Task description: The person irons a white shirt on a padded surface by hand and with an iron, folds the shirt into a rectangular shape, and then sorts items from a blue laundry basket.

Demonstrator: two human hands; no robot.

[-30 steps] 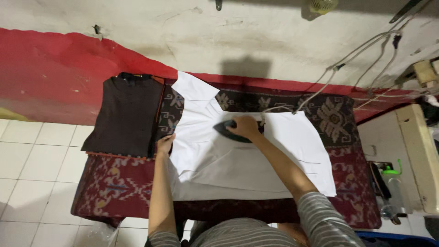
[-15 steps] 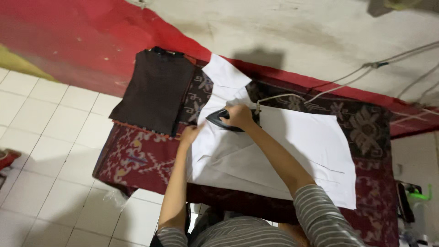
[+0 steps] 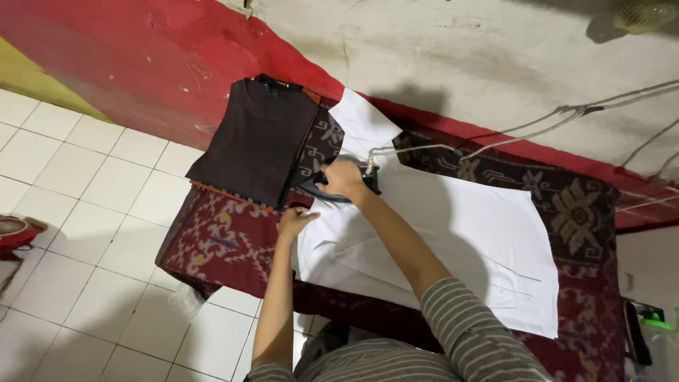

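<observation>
**Cloth, plastic and plaster**

The white shirt (image 3: 453, 233) is showing as smooth, matt cloth. The dark iron (image 3: 332, 185) is looking like slightly glossy plastic. The patterned red cover (image 3: 219, 237) is reading as woven fabric, the folded dark garment (image 3: 258, 141) as soft matt knit. The wall (image 3: 438, 49) is appearing rough, scuffed plaster; the floor tiles (image 3: 78, 212) are gleaming faintly.

your dark iron (image 3: 338, 185) sits flat on the white shirt's (image 3: 467, 233) left end, cord trailing right; the shirt lies spread flat across the patterned red cloth.
</observation>
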